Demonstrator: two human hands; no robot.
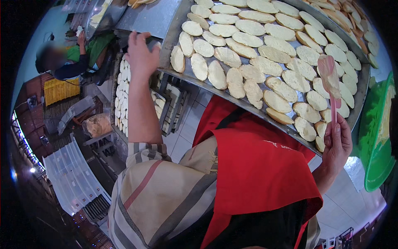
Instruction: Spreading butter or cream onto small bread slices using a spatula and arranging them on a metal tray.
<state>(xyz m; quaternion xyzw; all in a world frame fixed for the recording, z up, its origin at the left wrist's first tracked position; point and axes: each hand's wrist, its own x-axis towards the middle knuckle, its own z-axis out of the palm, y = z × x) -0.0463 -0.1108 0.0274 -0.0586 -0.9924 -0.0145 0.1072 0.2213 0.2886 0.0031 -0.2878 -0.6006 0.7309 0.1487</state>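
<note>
A large metal baking tray (170, 43) lies before me, filled with rows of oval bread slices (273, 54) coated with a pale spread. My right hand (338, 140) grips the handle of a pink spatula (328, 74) over the tray's right side. Pale spread is smeared on the spatula's blade. Past the left end of the tray, my left hand (142, 57) is raised with its fingers apart and nothing visible in it. To the right, a green plastic basin (373, 146) has pale spread inside.
More bread slices (339, 15) are heaped beyond the tray. Another filled tray (122, 93) stands below my left forearm, beside stacked trays (174, 105). A seated person (73, 62) is at the far left, near a bowl (104, 18). Translucent plastic bins (73, 177) stand lower left.
</note>
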